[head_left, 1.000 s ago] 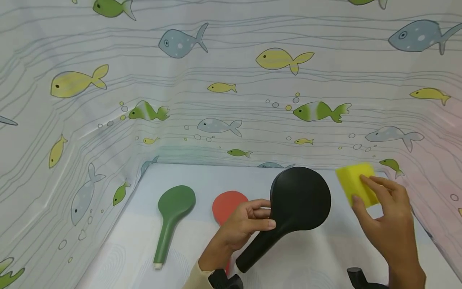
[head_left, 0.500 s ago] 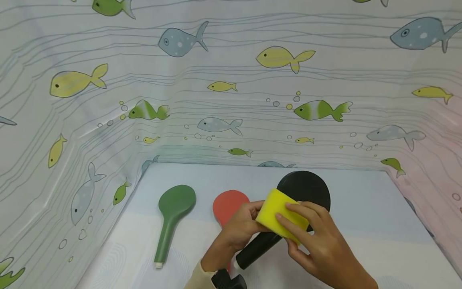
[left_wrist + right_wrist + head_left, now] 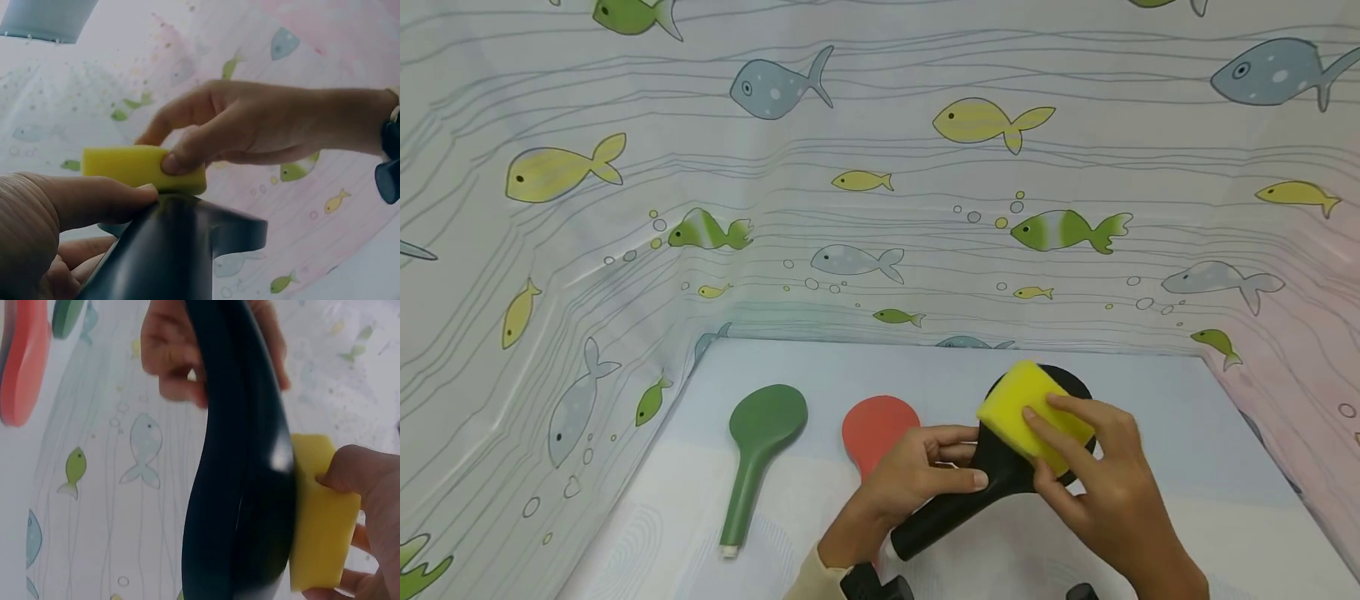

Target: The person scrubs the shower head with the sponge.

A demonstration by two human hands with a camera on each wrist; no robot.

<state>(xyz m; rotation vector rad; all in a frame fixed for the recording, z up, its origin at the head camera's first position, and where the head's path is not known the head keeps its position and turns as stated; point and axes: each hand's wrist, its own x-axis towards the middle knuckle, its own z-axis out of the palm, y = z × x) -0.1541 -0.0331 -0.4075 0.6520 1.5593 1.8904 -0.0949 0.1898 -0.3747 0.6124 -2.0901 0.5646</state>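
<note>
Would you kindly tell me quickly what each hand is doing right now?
Left hand: grips the black shower head at its neck.
Right hand: holds the yellow sponge against the shower head.

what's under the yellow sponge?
The round head of the black shower head, which the yellow sponge lies flat against. The right hand grips the sponge; the covered part of the head is hidden.

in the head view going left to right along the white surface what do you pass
green shower head → red shower head → left hand gripping the black shower head → yellow sponge pressed on its round face, held by the right hand.
</note>
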